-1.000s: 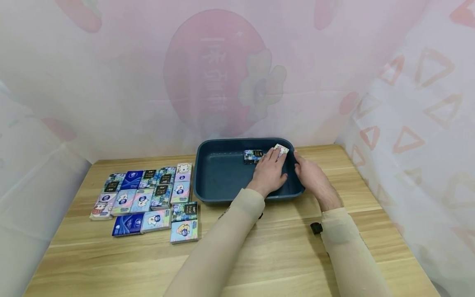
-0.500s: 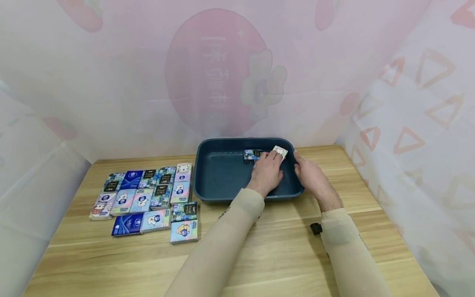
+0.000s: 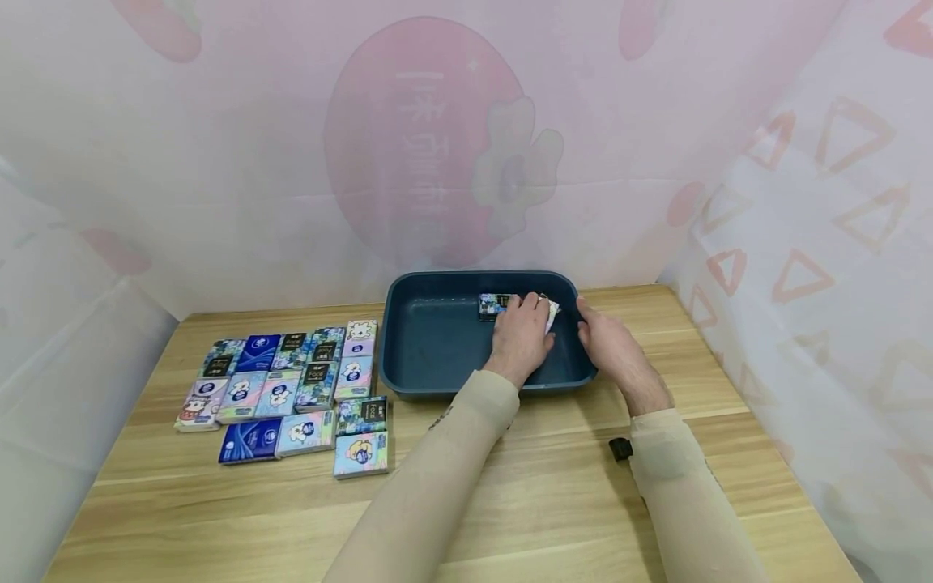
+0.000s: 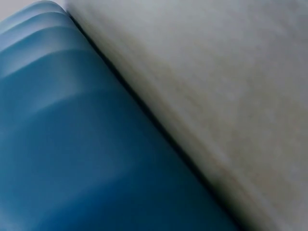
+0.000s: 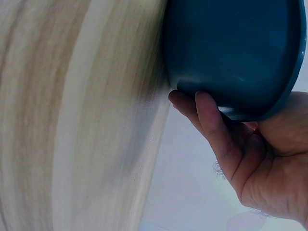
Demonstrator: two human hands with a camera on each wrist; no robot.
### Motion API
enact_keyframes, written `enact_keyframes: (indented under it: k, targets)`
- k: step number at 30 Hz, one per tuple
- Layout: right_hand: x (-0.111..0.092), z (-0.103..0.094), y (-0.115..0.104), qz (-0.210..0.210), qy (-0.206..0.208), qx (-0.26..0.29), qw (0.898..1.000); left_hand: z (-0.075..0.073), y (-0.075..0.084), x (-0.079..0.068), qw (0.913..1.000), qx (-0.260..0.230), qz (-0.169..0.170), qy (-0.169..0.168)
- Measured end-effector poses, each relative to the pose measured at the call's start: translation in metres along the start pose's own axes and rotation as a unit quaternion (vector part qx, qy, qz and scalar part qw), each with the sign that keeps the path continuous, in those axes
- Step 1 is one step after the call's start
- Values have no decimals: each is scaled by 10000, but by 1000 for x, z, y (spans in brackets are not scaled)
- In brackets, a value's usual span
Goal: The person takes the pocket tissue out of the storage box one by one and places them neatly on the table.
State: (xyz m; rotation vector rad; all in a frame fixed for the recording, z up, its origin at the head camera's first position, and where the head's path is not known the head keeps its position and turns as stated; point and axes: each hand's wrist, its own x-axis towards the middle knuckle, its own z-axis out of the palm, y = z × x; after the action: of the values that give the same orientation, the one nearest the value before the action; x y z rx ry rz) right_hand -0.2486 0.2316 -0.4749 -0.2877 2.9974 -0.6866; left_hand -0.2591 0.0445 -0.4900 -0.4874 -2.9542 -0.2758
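A dark teal plastic bin (image 3: 433,344) stands at the back of the table. My left hand (image 3: 521,336) reaches into its right half, fingers bent over a white patterned tissue pack (image 3: 553,312), which tilts and is partly covered by them. Left of those fingertips lies a dark floral tissue pack (image 3: 492,304) on the bin's floor. My right hand (image 3: 615,344) holds the bin's right side. In the right wrist view, this hand's fingers (image 5: 210,115) press the outside of the wall, with the thumb hidden behind the rim. Only the bin's outer wall (image 4: 72,139) fills the left wrist view.
Several tissue packs (image 3: 280,393) lie in rows on the wooden table (image 3: 539,502) left of the bin, the closest near its left wall. A printed curtain (image 3: 291,146) hangs directly behind the bin. A small black piece (image 3: 621,448) sits by the right sleeve.
The left hand's fingers have bent and drawn back a little toward the body, and the white pack has come with them, turning and tilting. The right hand has stayed on the bin.
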Motion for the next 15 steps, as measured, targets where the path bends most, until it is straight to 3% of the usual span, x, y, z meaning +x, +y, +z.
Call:
enact_keyframes:
  k: [8, 15]
  targets:
    - [-1, -1, -1, 74, -38, 40, 10000, 0, 1, -3, 9971, -687, -272, -184]
    - [-1, -1, -2, 127, -48, 46, 9999, -4, 0, -3, 9970, -713, -167, -253]
